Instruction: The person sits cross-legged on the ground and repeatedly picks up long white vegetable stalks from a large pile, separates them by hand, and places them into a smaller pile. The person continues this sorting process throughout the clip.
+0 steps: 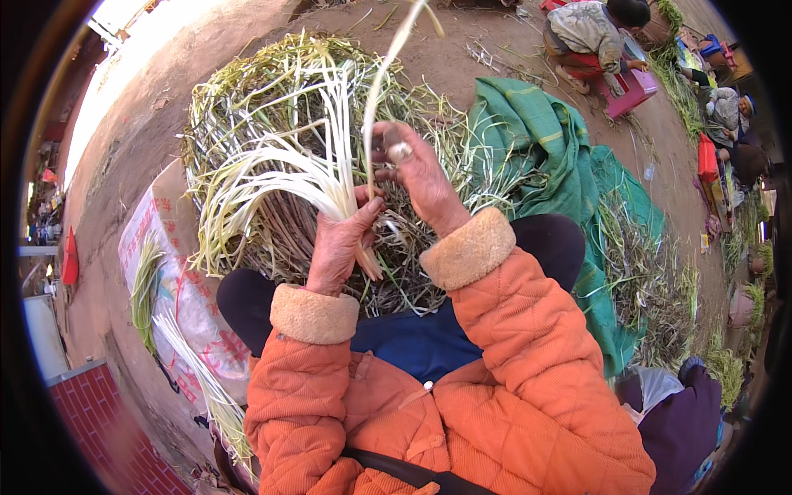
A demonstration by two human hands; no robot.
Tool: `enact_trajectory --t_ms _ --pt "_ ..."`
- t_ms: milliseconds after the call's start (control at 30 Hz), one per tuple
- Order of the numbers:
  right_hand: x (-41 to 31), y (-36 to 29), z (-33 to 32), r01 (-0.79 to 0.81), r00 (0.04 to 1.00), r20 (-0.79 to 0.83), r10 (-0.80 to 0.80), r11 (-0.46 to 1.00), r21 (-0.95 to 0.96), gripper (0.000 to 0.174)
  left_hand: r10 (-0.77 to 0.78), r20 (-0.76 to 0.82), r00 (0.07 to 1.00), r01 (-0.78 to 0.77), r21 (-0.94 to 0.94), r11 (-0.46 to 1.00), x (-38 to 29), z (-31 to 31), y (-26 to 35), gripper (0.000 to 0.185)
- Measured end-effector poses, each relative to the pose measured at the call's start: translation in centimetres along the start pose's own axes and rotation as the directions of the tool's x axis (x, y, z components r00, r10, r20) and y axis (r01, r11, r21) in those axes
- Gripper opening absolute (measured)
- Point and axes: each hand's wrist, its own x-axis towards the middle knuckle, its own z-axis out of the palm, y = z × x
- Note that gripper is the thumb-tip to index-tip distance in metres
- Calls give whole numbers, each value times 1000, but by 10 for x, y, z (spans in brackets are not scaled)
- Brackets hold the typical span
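My left hand (340,244) is closed around a bunch of long pale plant stalks (334,195), whose whitish leaves arch up and to the left. Just right of it is my right hand (421,176), its fingers curled and a ring-like object on one finger. A single pale stalk (374,99) rises between the hands, its lower end at my left fingertips; whether the right fingers also touch it cannot be told. Beneath both hands lies a large heap of stalks with green and yellow leaves (253,86).
A printed white sack (210,309) with two small bundles is at left. A green cloth (538,136) and loose plant scraps (656,291) lie at right. One person (585,37) crouches by a pink stool (628,93); another person (727,114) sits farther right.
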Motion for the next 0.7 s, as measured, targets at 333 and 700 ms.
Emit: enact_trajectory --t_ms 333,700 --pt "-122 37 -8 534 842 525 -124 59 -843 8 -37 -232 972 -29 -275 961 -13 -63 15 14" --pt "-56 17 10 305 936 341 -90 690 -656 48 9 -131 991 -41 -240 970 -16 -65 19 18"
